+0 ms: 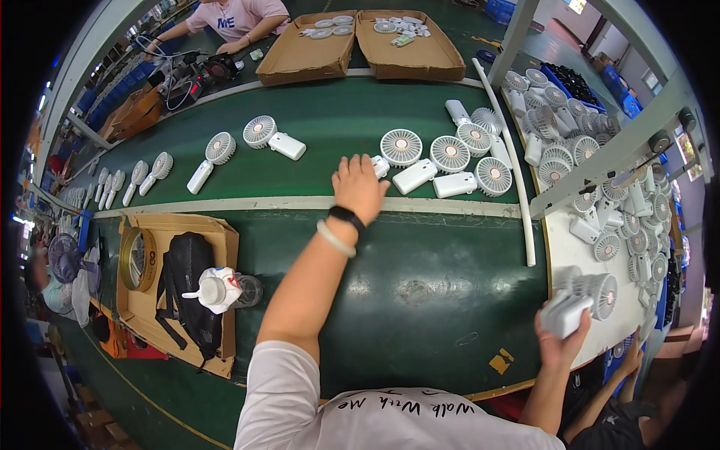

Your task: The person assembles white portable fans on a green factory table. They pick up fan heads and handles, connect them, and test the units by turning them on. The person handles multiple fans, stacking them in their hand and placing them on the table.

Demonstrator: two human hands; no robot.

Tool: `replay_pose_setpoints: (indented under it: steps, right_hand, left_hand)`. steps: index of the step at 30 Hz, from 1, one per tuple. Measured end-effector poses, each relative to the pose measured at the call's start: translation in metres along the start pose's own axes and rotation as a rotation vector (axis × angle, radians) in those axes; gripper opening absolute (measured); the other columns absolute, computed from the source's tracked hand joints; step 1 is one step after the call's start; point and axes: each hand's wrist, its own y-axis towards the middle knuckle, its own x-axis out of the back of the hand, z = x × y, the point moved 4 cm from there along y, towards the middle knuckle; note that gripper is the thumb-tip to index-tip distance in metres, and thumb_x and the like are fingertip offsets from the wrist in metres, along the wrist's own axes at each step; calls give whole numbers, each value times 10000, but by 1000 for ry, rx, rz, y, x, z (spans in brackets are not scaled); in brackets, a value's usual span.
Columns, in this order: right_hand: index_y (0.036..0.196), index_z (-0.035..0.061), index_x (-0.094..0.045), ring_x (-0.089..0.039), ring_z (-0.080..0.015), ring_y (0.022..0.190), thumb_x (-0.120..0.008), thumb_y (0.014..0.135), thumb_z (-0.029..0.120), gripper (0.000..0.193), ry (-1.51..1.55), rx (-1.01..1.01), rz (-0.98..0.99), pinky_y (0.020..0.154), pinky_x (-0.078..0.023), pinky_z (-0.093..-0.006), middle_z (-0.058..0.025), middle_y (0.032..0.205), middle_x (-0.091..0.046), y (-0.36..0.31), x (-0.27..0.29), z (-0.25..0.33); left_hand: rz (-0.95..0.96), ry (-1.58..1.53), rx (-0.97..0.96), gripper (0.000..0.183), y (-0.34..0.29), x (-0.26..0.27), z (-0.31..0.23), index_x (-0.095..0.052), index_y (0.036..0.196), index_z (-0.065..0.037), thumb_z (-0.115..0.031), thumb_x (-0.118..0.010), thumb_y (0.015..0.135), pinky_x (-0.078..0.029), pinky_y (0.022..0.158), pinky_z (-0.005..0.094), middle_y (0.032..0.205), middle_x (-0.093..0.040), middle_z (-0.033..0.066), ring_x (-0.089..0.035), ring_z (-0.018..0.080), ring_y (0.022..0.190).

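My left hand (pixel 358 187) reaches over the front rail of the green belt, palm down with its fingers stretched out. Its fingertips are at the handle of a white handheld fan (pixel 401 148), and I cannot tell whether they press on it. More white handheld fans (pixel 450 154) lie in a cluster just right of that hand. At the right, my right hand (pixel 561 341) is closed around the handle of a white handheld fan (pixel 602 295), held up near the white side table. Motion blurs this fan, and a second one may be in the same grip.
Many handheld fans (pixel 637 240) pile up on the white side table (pixel 592 337). A white pipe (pixel 517 187) edges the belt (pixel 330 112). At left, a cardboard tray (pixel 229 330) holds a black bag (pixel 187 270), tape and a bottle. Across the belt sits a co-worker (pixel 240 19) beside cardboard boxes (pixel 307 60).
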Motion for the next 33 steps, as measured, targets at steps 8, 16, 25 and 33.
replay_pose_setpoints:
  steps: [8,16,25,33]
  right_hand:
    - [1225,174,-434,-448,-229,1093,-663,793,375,529,-29,289,-348,866,-394,-449,-54,1129,-519,154,72,91]
    - [1385,76,-257,-472,-208,1107,-580,859,113,618,-418,500,-205,954,-362,-402,-141,1267,-432,127,18,13]
    - [1110,50,-537,-556,-123,908,-552,861,35,249,-543,2,690,800,-464,-250,-45,962,-591,31,-160,-169]
    - [1260,15,-417,-486,-148,1060,-505,907,119,378,-591,-244,1050,859,-436,-327,-56,1115,-540,-12,-185,-248]
  left_hand:
    - [511,-604,211,486,11,-15,24,-404,1281,-19,-255,-543,880,-497,742,375,1158,-543,143,-543,255,1003]
    - [661,-2439,626,497,-92,71,-27,-293,1342,-33,-222,-488,925,-501,681,346,1325,-399,162,-516,239,1066]
    - [534,-2285,706,608,-127,87,-29,-230,1400,-60,-14,-464,841,-487,779,377,1343,-382,143,-483,227,1129]
    - [285,-1023,392,798,-152,100,-24,-219,1396,-5,110,-494,655,-358,979,371,1303,-321,185,-376,312,1199]
